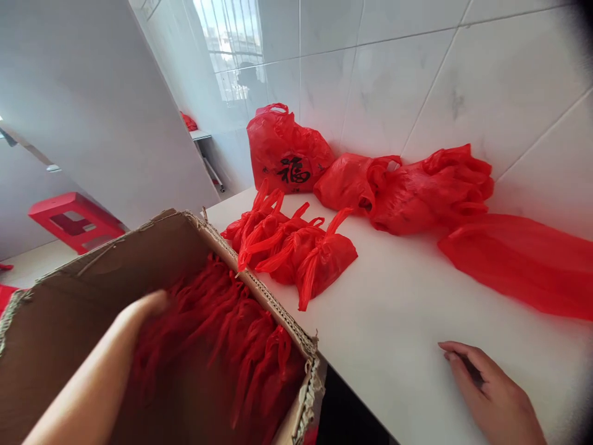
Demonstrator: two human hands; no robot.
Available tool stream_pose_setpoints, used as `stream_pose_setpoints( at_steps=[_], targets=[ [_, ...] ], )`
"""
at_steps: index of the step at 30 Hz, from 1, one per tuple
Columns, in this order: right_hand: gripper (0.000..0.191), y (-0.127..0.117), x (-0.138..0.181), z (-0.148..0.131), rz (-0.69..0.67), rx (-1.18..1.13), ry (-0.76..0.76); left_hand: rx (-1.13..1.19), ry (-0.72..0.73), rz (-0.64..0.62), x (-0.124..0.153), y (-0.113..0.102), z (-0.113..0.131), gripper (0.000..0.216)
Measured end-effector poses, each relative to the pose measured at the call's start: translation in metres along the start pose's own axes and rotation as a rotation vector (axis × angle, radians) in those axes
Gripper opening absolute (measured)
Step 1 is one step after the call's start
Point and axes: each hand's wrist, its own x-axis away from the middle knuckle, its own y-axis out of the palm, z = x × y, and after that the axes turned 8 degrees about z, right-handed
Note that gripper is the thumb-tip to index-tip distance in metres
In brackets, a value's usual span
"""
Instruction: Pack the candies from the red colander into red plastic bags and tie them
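My left hand [156, 303] reaches down into a cardboard box [97, 250]. Motion blurs it, and its fingers are lost against tied red plastic bags [241, 334] along the box's right side. I cannot make out whether it grips one. Over the white table my right hand [491, 386] is at the lower right, thumb and forefinger tips close together, with nothing visible between them. A cluster of knotted red bags [296, 247], their handles sticking up, lies on the table beside the box's edge.
Against the tiled wall [403, 80] stand a big red bag with a black character [290, 148] and bunched red bags [417, 191]. A flat red bag [523, 262] lies on the white table [370, 334] at right. A red stool [76, 219] is at far left.
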Motion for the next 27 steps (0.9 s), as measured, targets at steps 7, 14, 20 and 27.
stream_pose_setpoints(
  at_steps=[7, 14, 20, 27],
  targets=[
    [0.032, -0.003, 0.002, -0.011, -0.026, -0.033, 0.034, 0.051, 0.452, 0.293, 0.043, -0.076, 0.162, 0.053],
    [0.03, -0.007, 0.003, -0.017, 0.008, -0.102, -0.043, 0.172, 0.821, 0.083, 0.105, 0.009, 0.284, 0.034],
    [0.03, -0.013, 0.005, -0.02, -0.019, -0.148, -0.022, 0.505, 0.878, -0.115, 0.092, -0.039, 0.261, 0.029],
    [0.033, -0.009, 0.004, -0.008, -0.034, -0.131, -0.038, 0.959, 0.351, -0.144, 0.062, -0.129, 0.108, 0.068]
  ],
)
